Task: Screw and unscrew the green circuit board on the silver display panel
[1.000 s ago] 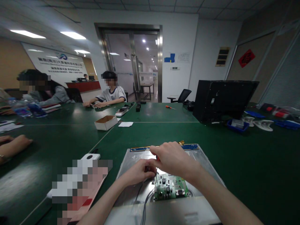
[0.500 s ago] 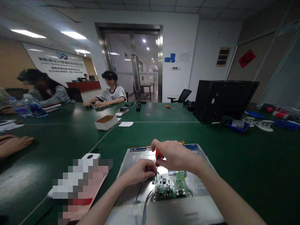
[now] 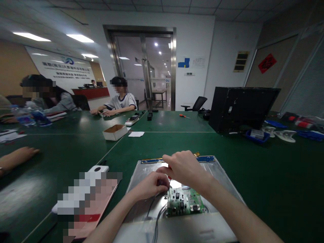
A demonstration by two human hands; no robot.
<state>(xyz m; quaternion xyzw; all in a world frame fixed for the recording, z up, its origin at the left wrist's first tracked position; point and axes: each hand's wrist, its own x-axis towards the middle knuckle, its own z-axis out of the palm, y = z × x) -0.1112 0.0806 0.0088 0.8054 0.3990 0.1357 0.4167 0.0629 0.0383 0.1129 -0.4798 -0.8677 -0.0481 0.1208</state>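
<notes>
Green circuit board (image 3: 186, 201), centre stage, lying flat on the back of a silver panel (image 3: 141, 169), with twelve o'clock pointing away from the wearer! Its long axis seems to run from nine to three, though the low viewing angle makes that uncertain. Up at its ten o'clock corner, here's the action: a red screwdriver (image 3: 169, 178) stands close to upright, shaft pointing down at that corner, long axis leaning very little. Right hand (image 3: 186, 168) is wrapped around the handle from above, hiding most of it, a grip that looks chosen for twisting while pressing down. And the left hand (image 3: 152, 184), coming in from eight o'clock, has its fingertips bunched narrow beside the shaft, probably to steady the tip; whether they pinch the shaft or something tiny, I cannot tell. The panel lies on the green bench (image 3: 177, 143), likely flat so it won't rock under pressure. Dark cables (image 3: 156, 222) trail from the board's nine o'clock side toward seven, apart from the screwdriver tip. Along the panel's twelve o'clock edge sits a blue strip (image 3: 206, 159); out at eleven, an open box (image 3: 115, 133), well apart from both hands.
</notes>
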